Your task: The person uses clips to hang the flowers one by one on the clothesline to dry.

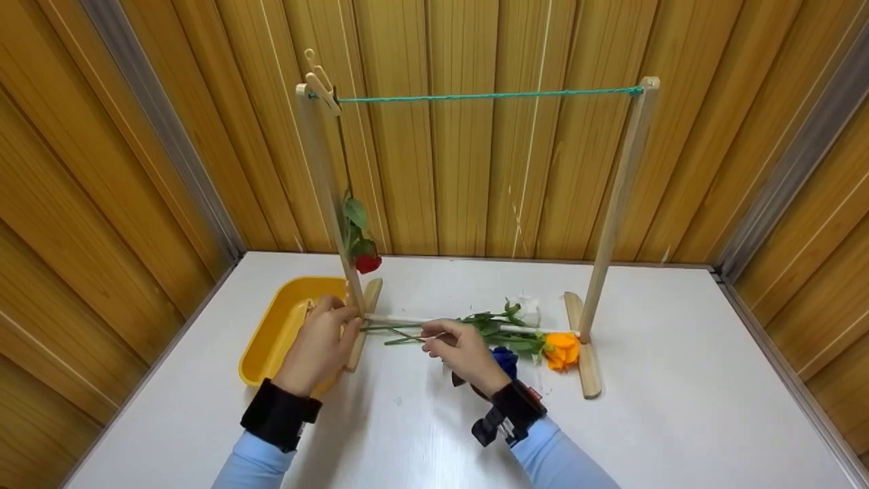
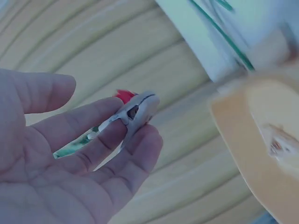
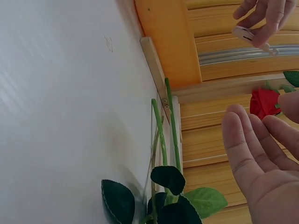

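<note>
My left hand (image 1: 319,346) holds a wooden clothespin (image 2: 142,109) between its fingers, over the edge of a yellow tray (image 1: 261,346). My right hand (image 1: 470,358) hovers over green stems (image 3: 161,130), its fingers (image 3: 240,144) loosely extended and nothing in them. The stems belong to flowers lying across the rack's base: an orange rose (image 1: 562,351) and a white rose (image 1: 527,311). A blue rose (image 1: 504,362) is partly hidden behind my right hand. A red rose (image 1: 367,263) hangs head down from another clothespin (image 1: 322,88) on the teal string (image 1: 475,96).
The wooden rack's left post (image 1: 322,176) rises close to my left hand; its right post (image 1: 618,210) stands beyond the orange rose. More clothespins (image 2: 280,144) lie in the tray. Wood-patterned panels (image 1: 461,176) enclose the white table (image 1: 679,380) at the back and sides.
</note>
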A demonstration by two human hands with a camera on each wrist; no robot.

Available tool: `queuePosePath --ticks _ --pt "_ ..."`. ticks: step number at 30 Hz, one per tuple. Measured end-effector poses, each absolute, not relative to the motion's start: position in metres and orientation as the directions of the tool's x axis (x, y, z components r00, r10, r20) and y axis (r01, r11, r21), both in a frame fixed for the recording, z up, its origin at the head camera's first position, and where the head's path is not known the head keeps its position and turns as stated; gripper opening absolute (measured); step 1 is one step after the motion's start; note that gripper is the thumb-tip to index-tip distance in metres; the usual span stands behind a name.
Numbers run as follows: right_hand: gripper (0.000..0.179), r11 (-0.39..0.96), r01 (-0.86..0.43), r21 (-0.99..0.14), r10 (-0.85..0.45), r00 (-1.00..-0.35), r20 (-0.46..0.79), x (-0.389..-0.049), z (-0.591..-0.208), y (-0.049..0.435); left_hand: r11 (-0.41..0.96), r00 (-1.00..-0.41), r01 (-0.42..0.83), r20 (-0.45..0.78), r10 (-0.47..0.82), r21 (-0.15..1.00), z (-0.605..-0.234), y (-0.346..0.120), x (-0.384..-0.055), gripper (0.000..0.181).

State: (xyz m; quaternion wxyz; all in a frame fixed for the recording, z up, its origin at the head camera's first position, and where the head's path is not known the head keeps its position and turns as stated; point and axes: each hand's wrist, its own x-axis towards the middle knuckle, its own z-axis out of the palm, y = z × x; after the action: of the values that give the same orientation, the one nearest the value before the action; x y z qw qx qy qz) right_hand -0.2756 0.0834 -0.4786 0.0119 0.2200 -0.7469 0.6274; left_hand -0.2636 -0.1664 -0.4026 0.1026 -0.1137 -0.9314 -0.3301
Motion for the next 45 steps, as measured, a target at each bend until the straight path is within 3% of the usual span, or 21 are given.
queuePosePath --ticks 7,15,24,32,40,45 --pt "0.03 0.127 -0.373 -0.919 -0.306 -0.896 0.322 -0.262 -0.473 0.1 0.658 -0.867 0.482 0.423 0.263 0.578 -0.411 -0.13 -0.245 0.016" --pt "0.037 0.139 -0.406 -0.903 -0.337 -0.877 0.343 -0.245 -0.475 0.118 0.525 -0.805 0.592 0.478 0.352 0.611 -0.425 -0.095 -0.233 0.019" --pt "0.039 0.055 -0.403 -0.914 -0.333 -0.87 0.364 -0.231 -0.483 0.129 0.422 -0.795 0.597 0.433 0.424 0.682 -0.435 -0.07 -0.224 0.024" --pt "0.029 0.083 -0.408 -0.909 -0.253 -0.891 0.376 -0.23 -0.484 0.133 0.39 -0.787 0.597 0.417 0.454 0.702 -0.437 -0.063 -0.22 0.028" --pt "0.029 0.046 -0.337 -0.94 -0.237 -0.918 0.318 -0.231 -0.479 0.137 0.378 -0.789 0.612 0.501 0.355 0.695 -0.436 -0.067 -0.223 0.035" --pt "0.028 0.047 -0.345 -0.938 -0.25 -0.913 0.323 -0.232 -0.478 0.135 0.456 -0.818 0.575 0.494 0.295 0.679 -0.436 -0.068 -0.224 0.046"
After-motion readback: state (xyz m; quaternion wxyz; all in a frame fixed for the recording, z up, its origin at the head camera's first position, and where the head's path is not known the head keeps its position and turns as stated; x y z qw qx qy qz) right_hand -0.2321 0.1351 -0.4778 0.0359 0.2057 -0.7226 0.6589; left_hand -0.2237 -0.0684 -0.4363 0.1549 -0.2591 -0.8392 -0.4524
